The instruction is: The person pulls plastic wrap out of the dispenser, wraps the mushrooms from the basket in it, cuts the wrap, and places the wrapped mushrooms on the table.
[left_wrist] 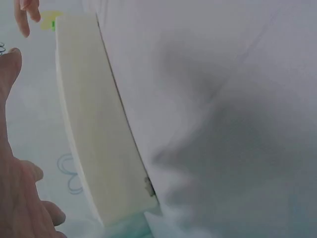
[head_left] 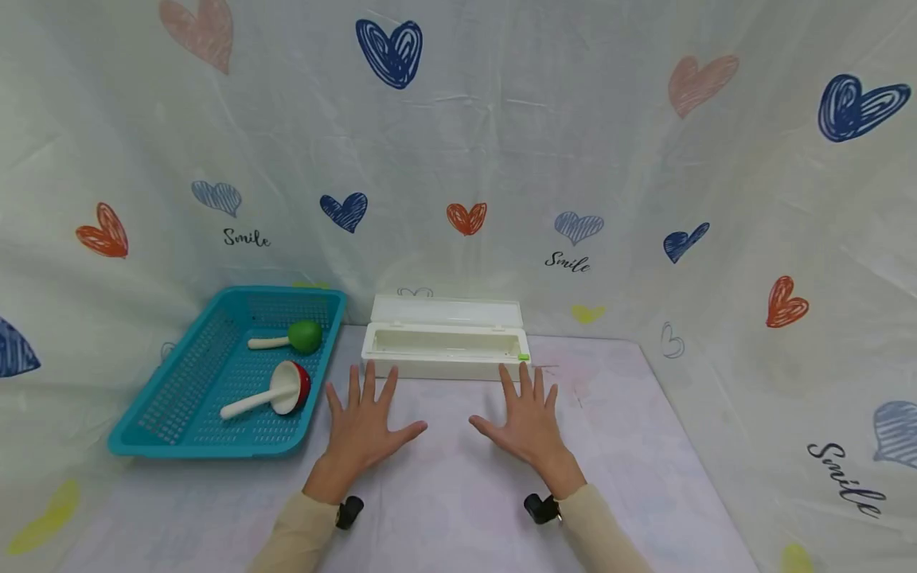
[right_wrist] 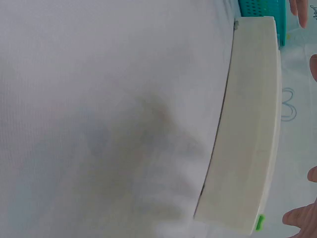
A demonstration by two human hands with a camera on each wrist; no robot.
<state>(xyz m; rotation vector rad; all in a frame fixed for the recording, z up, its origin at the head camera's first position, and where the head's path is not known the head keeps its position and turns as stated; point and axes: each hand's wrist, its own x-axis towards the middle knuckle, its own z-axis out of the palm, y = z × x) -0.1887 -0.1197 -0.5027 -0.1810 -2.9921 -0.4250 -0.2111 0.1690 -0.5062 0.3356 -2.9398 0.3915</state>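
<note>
Both hands are spread over the table with palms down and hold nothing. My left hand [head_left: 364,426] has its fingers straight and its thumb out to the right, between the blue basket and the white box. My right hand [head_left: 530,426] mirrors it, its fingertips near the box's front right corner. The long white box [head_left: 444,370] stands at the back of the table, its lid [head_left: 447,310] raised and a green tab [head_left: 524,357] at its right end. In both wrist views the box's front face [left_wrist: 94,119] shows beside the fingers [right_wrist: 299,218].
A blue plastic basket [head_left: 132,436] stands at the left. In it lie a green-headed toy [head_left: 306,337] with a white handle and a red-and-white mushroom-shaped toy [head_left: 286,387] with a handle. A curtain with printed hearts [head_left: 466,143] closes off the back and sides.
</note>
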